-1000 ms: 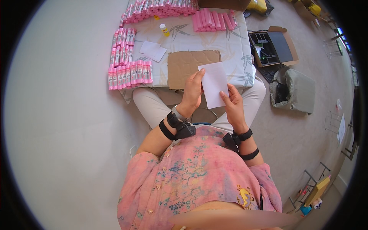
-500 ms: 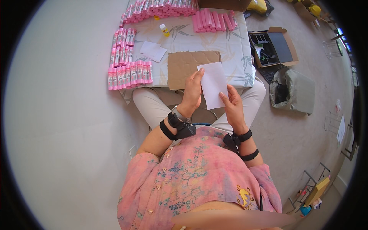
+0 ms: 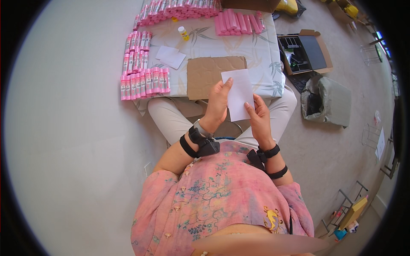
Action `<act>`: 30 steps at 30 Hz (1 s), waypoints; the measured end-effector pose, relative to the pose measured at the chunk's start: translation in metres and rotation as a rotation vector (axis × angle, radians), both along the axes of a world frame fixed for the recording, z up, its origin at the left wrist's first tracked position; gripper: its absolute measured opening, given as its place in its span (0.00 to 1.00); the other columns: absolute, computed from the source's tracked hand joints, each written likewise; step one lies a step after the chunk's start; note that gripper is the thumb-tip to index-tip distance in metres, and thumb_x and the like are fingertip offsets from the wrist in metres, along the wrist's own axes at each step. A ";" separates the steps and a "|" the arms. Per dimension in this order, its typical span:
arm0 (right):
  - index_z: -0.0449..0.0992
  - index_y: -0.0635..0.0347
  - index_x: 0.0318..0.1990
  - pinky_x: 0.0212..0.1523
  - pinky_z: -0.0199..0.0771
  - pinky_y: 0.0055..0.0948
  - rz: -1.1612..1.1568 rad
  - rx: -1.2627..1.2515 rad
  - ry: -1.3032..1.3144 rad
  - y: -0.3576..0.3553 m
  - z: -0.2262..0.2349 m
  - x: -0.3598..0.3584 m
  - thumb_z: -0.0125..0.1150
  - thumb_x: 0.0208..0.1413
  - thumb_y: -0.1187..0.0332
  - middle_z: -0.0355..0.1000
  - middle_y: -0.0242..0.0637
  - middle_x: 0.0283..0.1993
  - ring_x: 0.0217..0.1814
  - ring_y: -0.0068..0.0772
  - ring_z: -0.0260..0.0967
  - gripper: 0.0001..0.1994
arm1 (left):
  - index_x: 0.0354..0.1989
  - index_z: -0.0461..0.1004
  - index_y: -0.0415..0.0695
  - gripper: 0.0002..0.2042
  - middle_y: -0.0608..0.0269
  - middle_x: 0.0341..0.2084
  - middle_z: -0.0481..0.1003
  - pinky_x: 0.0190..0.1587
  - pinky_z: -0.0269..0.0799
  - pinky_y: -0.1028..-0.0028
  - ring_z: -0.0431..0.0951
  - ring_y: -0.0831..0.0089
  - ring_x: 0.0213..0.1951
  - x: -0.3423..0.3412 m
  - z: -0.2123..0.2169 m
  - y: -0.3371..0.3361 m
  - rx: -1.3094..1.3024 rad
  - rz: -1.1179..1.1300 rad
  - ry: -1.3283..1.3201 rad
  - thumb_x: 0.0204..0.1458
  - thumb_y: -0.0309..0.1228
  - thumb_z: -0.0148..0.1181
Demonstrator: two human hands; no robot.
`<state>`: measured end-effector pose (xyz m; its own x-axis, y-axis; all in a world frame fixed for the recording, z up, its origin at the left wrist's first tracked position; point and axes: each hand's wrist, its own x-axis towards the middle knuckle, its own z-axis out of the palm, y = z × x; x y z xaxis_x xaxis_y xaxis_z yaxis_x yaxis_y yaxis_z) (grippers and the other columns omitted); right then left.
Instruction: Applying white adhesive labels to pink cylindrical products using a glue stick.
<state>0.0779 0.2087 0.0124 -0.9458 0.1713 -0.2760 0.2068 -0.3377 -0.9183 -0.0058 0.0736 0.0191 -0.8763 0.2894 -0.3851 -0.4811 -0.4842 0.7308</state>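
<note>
Both of my hands hold one white sheet of paper (image 3: 239, 91) upright above my lap. My left hand (image 3: 218, 102) grips its left edge, fingers pointing up. My right hand (image 3: 257, 114) pinches its lower right edge. Just beyond the paper lies a brown cardboard rectangle (image 3: 209, 74) on a low table with a pale leaf-patterned cloth (image 3: 260, 53). Black bands sit on both wrists.
Rows of pink tubes (image 3: 143, 81) lie on the table's left side, more pink tubes (image 3: 177, 8) along its far edge and a pink group (image 3: 237, 22) at the back right. Small white sheets (image 3: 171, 56) and a yellow-capped bottle (image 3: 183, 33) lie nearby. An open cardboard box (image 3: 305, 51) and grey bag (image 3: 326, 100) sit on the floor right.
</note>
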 end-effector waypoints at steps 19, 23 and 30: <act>0.66 0.68 0.67 0.61 0.70 0.25 0.011 0.062 0.021 -0.001 0.002 -0.002 0.55 0.68 0.76 0.72 0.38 0.61 0.61 0.24 0.70 0.21 | 0.50 0.72 0.37 0.10 0.59 0.42 0.80 0.44 0.79 0.75 0.81 0.77 0.40 0.000 -0.003 0.008 0.015 0.081 -0.004 0.69 0.31 0.54; 0.65 0.68 0.67 0.61 0.70 0.25 0.006 0.069 0.017 -0.002 0.002 -0.002 0.54 0.68 0.77 0.72 0.39 0.62 0.61 0.25 0.70 0.21 | 0.50 0.72 0.37 0.10 0.59 0.42 0.80 0.43 0.79 0.75 0.81 0.78 0.40 -0.001 -0.003 0.009 0.009 0.083 0.000 0.69 0.31 0.54; 0.65 0.69 0.67 0.60 0.70 0.25 -0.036 0.074 0.011 -0.004 -0.003 -0.002 0.54 0.67 0.78 0.72 0.40 0.61 0.61 0.25 0.70 0.21 | 0.52 0.71 0.38 0.11 0.60 0.44 0.79 0.47 0.77 0.75 0.79 0.78 0.43 -0.002 -0.001 0.011 -0.012 0.073 0.021 0.70 0.33 0.54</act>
